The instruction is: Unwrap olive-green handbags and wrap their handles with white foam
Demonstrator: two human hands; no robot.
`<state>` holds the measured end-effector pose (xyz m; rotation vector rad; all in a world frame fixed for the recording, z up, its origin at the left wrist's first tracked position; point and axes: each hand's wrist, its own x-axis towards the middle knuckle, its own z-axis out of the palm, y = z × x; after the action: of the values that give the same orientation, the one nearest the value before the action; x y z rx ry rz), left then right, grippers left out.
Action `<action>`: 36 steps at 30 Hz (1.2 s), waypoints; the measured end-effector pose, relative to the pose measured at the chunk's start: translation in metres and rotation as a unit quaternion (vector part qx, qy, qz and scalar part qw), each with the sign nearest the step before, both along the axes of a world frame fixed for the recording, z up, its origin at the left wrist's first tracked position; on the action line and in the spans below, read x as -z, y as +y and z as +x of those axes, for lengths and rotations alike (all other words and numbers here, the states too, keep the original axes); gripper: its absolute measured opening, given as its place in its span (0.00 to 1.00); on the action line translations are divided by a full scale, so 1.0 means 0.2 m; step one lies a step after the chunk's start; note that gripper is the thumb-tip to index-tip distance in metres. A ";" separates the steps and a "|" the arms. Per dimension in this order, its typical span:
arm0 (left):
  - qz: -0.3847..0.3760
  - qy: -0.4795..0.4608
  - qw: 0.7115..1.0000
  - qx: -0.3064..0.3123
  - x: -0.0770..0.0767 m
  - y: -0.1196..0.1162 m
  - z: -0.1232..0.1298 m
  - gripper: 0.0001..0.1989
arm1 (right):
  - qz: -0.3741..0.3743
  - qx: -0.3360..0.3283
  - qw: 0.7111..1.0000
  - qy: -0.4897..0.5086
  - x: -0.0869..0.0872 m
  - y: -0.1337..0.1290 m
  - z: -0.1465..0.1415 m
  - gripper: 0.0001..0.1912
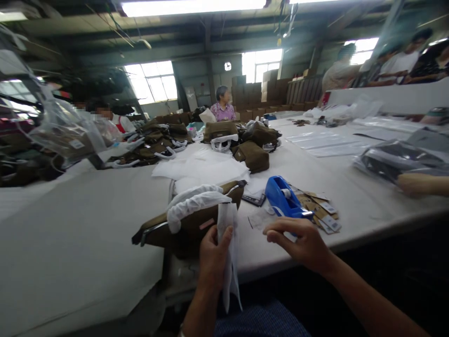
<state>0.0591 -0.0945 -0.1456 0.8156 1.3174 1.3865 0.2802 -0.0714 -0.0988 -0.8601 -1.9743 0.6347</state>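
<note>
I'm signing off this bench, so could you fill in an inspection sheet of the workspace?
Surface: white tabletop, partly covered by goods.
Job's things: olive bag with white-wrapped handles; white strip; blue tape dispenser.
Clutter: tan cards, white sheets, piled bags.
Hands: left hand grips the strip; right hand is near the dispenser, fingers curled, contents unclear.
Cables: wires hang overhead.
Surroundings: co-worker behind the bags, stacked boxes, windows; another person's hand at right.

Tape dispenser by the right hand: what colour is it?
The tape dispenser is bright blue; the head view shows it best.
</note>
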 end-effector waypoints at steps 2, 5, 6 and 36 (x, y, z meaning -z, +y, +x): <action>0.007 0.006 1.000 0.002 0.00 0.00 0.00 0.25 | -0.015 -0.035 0.999 0.007 -0.06 0.06 -0.15 0.12; 0.017 0.006 1.000 0.002 -0.02 -0.01 0.00 0.25 | -0.037 -0.027 0.999 -0.015 -0.09 0.16 -0.32 0.18; 0.014 0.005 1.000 -0.001 -0.02 -0.01 0.00 0.25 | -0.040 -0.011 0.999 -0.030 -0.09 0.19 -0.36 0.18; -0.009 -0.073 0.997 0.018 -0.02 -0.01 0.01 0.27 | -0.247 -0.019 0.964 0.096 0.10 0.19 -0.40 0.27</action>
<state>0.0602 -0.0956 -0.1406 0.7089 1.1960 1.3775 0.1994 -0.0338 -0.1188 -1.0121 -1.6821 1.2196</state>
